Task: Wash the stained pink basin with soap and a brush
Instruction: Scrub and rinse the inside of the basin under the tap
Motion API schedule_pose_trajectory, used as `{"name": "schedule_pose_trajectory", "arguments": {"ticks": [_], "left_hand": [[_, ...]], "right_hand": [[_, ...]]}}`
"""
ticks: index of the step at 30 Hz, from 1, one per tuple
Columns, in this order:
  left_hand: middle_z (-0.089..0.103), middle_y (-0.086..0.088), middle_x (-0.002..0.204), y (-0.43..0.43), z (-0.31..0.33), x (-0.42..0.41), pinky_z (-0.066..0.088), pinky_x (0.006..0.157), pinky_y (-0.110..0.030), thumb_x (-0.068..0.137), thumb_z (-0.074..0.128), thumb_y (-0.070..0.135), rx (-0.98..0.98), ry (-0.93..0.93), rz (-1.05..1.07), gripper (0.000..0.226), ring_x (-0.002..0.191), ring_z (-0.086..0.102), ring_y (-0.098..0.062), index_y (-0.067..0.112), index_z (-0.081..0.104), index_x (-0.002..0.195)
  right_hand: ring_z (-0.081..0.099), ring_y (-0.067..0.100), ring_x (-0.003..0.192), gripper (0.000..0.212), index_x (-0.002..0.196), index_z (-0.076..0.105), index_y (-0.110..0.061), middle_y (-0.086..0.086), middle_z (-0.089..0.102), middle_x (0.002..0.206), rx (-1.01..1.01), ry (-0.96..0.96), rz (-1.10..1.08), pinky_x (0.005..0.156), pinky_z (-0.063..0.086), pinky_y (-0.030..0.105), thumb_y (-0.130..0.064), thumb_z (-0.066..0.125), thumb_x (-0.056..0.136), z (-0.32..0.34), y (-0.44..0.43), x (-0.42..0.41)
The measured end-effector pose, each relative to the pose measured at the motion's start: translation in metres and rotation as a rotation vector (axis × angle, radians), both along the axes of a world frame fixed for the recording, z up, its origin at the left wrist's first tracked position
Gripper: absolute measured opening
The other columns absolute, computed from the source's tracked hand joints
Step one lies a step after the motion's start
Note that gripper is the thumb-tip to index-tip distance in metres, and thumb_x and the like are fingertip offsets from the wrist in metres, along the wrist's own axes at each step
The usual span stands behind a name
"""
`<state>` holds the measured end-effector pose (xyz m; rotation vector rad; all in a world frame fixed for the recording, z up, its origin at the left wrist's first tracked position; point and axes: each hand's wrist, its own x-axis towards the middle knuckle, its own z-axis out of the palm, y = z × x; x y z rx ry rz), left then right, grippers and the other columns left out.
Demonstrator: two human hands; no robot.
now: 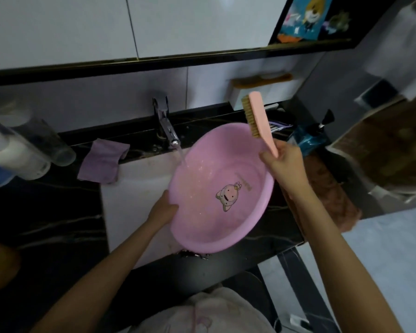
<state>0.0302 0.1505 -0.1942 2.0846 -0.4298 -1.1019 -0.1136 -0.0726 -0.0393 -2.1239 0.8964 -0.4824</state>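
Pink basin tilted under a running tap, brush raised at its far edge.

Head view: a crumpled purple cloth (103, 161) lies on the black marbled counter (46, 212) left of the chrome tap (166, 127), and a blue pump bottle (314, 138) stands beyond the right hand (283, 164). The round pink plastic basin (197, 227) leans in the white sink (130, 188), with tap water striking its inner wall. The left hand (163, 210) clasps its near-left rim, thumb over the edge. The right hand grips the handle of the pink-backed, tan-bristled brush (259, 121), held upright.
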Motion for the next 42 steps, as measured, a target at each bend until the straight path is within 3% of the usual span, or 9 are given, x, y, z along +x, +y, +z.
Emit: {"name": "schedule_pose_trajectory", "arguments": {"ticks": [5, 12, 17, 22, 25, 28, 33, 38, 42], "left_hand": [[0.022, -0.013, 0.152, -0.042, -0.032, -0.009, 0.034, 0.108, -0.045, 0.083, 0.044, 0.015, 0.019, -0.054, 0.125, 0.081, 0.134, 0.033, -0.032, 0.017, -0.003, 0.149], [-0.014, -0.011, 0.156, -0.087, -0.052, -0.028, 0.0, 0.118, -0.046, 0.093, 0.034, 0.017, 0.134, -0.673, -0.269, 0.069, 0.145, -0.008, -0.027, 0.008, -0.007, 0.148], [-0.006, -0.007, 0.158, -0.082, -0.06, -0.065, -0.01, 0.115, -0.041, 0.097, 0.025, 0.031, 0.156, -0.61, -0.706, 0.062, 0.145, -0.009, -0.022, 0.012, -0.002, 0.149], [0.004, -0.007, 0.158, -0.1, -0.068, -0.026, 0.009, 0.114, -0.058, 0.092, 0.031, 0.02, 0.087, -0.776, -0.489, 0.064, 0.145, 0.005, -0.029, 0.02, 0.004, 0.149], [-0.012, -0.006, 0.156, -0.1, -0.065, -0.05, -0.011, 0.114, -0.052, 0.096, 0.025, 0.024, 0.185, -0.706, -0.465, 0.062, 0.144, -0.013, -0.028, 0.018, -0.005, 0.149], [-0.01, -0.009, 0.157, -0.092, -0.055, -0.079, -0.011, 0.116, -0.043, 0.098, 0.021, 0.029, 0.208, -0.568, -0.602, 0.061, 0.144, -0.011, -0.026, 0.012, -0.008, 0.148], [-0.011, 0.001, 0.155, -0.1, -0.078, -0.023, -0.007, 0.113, -0.051, 0.096, 0.031, 0.029, 0.12, -0.928, -0.558, 0.064, 0.145, -0.007, -0.025, 0.023, -0.006, 0.148], [-0.017, -0.007, 0.155, -0.096, -0.062, -0.062, -0.012, 0.114, -0.047, 0.096, 0.021, 0.03, 0.242, -0.673, -0.624, 0.064, 0.143, -0.017, -0.024, 0.012, -0.013, 0.147], [0.029, -0.008, 0.151, -0.068, -0.032, -0.08, 0.02, 0.114, -0.034, 0.096, 0.039, 0.02, 0.026, -0.152, -0.725, 0.051, 0.138, 0.029, -0.024, 0.01, 0.027, 0.145]], "right_hand": [[0.056, -0.016, 0.067, 0.027, 0.113, 0.062, -0.003, -0.013, 0.057, 0.08, -0.099, -0.126, -0.036, 0.058, 0.041, 0.002, 0.001, 0.058, 0.086, 0.008, 0.022, -0.007], [0.06, -0.001, 0.066, 0.034, 0.121, 0.061, -0.001, -0.014, 0.062, 0.08, -0.132, -0.187, -0.112, 0.061, 0.05, 0.011, -0.003, 0.057, 0.088, -0.001, 0.035, -0.005], [0.059, 0.003, 0.061, 0.038, 0.125, 0.059, 0.0, -0.016, 0.063, 0.081, -0.116, -0.231, -0.121, 0.057, 0.05, 0.014, -0.002, 0.056, 0.087, -0.01, 0.044, -0.004], [0.061, -0.006, 0.071, 0.043, 0.132, 0.053, -0.002, -0.004, 0.066, 0.099, -0.134, -0.226, -0.1, 0.064, 0.048, 0.007, -0.002, 0.055, 0.088, -0.012, 0.047, -0.006], [0.061, -0.006, 0.071, 0.042, 0.13, 0.053, -0.001, 0.001, 0.068, 0.105, -0.142, -0.219, -0.108, 0.063, 0.049, 0.008, -0.004, 0.055, 0.089, -0.014, 0.05, -0.007], [0.059, -0.007, 0.066, 0.043, 0.132, 0.052, 0.0, -0.002, 0.066, 0.096, -0.137, -0.213, -0.116, 0.058, 0.046, 0.006, -0.002, 0.055, 0.089, -0.014, 0.051, -0.008], [0.06, -0.005, 0.064, 0.044, 0.133, 0.051, -0.002, -0.012, 0.063, 0.091, -0.154, -0.194, -0.116, 0.057, 0.045, 0.006, -0.003, 0.055, 0.089, -0.014, 0.051, -0.008], [0.059, -0.007, 0.067, 0.045, 0.134, 0.051, -0.007, -0.009, 0.065, 0.092, -0.198, -0.151, -0.128, 0.058, 0.045, 0.006, -0.006, 0.055, 0.089, -0.013, 0.05, -0.009], [0.061, 0.001, 0.065, 0.04, 0.129, 0.054, -0.008, -0.001, 0.067, 0.093, -0.32, -0.031, -0.102, 0.058, 0.051, 0.015, -0.011, 0.056, 0.089, -0.008, 0.048, -0.012]]}}
